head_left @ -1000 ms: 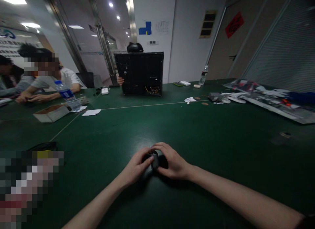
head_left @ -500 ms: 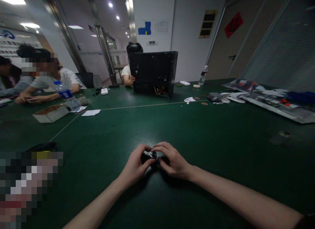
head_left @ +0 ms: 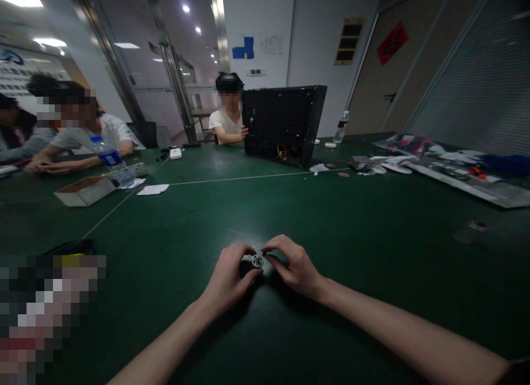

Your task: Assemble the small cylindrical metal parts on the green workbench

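Left hand [head_left: 227, 272]: curling around a small round part [head_left: 257, 261], gripping it between thumb and fingers.
Small round part: showing its spoked end, sitting above the green table [head_left: 265, 208].
Right hand [head_left: 296, 266]: hovering just beside it, thumb and forefinger narrow; whether they are pinching anything, I cannot tell.
Across: a person [head_left: 227, 122] is touching a black casing [head_left: 277, 117].

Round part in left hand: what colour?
The round part is pale grey-white with dark markings inside; head view.
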Action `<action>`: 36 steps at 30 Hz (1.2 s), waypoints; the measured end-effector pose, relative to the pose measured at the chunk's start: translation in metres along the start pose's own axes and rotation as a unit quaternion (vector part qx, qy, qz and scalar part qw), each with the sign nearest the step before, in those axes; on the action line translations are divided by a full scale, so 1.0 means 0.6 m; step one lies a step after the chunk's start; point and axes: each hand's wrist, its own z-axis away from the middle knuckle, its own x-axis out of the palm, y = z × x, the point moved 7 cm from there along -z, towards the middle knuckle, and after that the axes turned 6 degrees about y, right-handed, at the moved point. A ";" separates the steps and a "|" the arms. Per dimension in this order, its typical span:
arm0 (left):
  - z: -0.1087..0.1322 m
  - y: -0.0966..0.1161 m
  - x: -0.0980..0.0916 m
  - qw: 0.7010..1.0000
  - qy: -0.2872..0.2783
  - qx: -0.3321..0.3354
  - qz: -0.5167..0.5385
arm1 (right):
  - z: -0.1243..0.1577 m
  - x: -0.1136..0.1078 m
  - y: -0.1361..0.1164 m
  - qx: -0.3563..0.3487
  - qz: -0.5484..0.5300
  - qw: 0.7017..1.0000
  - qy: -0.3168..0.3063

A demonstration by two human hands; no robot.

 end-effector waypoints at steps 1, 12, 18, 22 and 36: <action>0.000 0.000 -0.001 1.000 0.002 -0.004 -0.001 | -0.001 -0.002 0.005 0.014 0.004 1.000 -0.001; 0.000 -0.005 -0.004 1.000 0.011 -0.021 -0.006 | 0.005 0.020 0.040 0.071 0.075 0.989 -0.108; 0.000 -0.005 -0.005 1.000 0.013 -0.020 -0.002 | 0.003 0.020 0.032 0.060 0.075 0.988 -0.120; 0.001 -0.007 -0.003 1.000 0.016 -0.023 0.003 | 0.001 0.018 0.025 0.043 0.051 0.992 -0.109; 0.006 -0.017 0.002 0.999 0.019 -0.043 0.026 | -0.022 0.023 0.027 0.038 0.006 0.996 -0.084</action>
